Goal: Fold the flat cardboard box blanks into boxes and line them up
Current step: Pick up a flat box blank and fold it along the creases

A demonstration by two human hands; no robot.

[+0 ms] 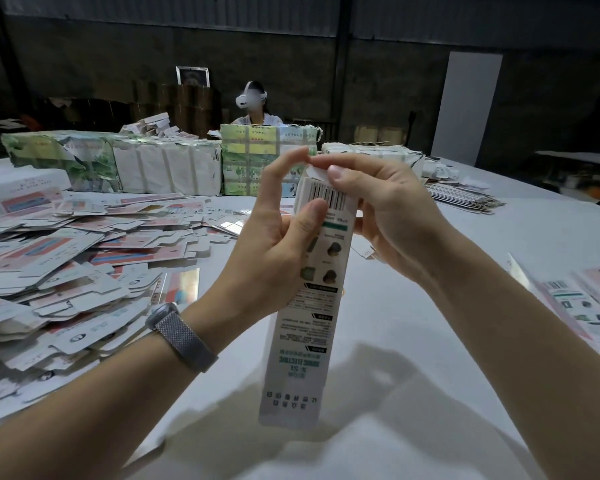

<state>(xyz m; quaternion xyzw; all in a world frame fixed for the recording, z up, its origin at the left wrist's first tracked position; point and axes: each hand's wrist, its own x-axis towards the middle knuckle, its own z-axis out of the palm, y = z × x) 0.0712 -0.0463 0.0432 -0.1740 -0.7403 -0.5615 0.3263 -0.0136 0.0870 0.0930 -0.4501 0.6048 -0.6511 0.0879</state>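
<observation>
Two hands work one box (312, 292): left hand (278, 237) grips its body, right hand (378, 206) pinches the top flap (314, 173) (half tucked); better press it in squarely.

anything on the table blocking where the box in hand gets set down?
Nothing visible does. Both the left hand and right hand grip the tall white printed cardboard box; the white table beneath is bare. The heap of flat blanks lies off to the left.
</observation>
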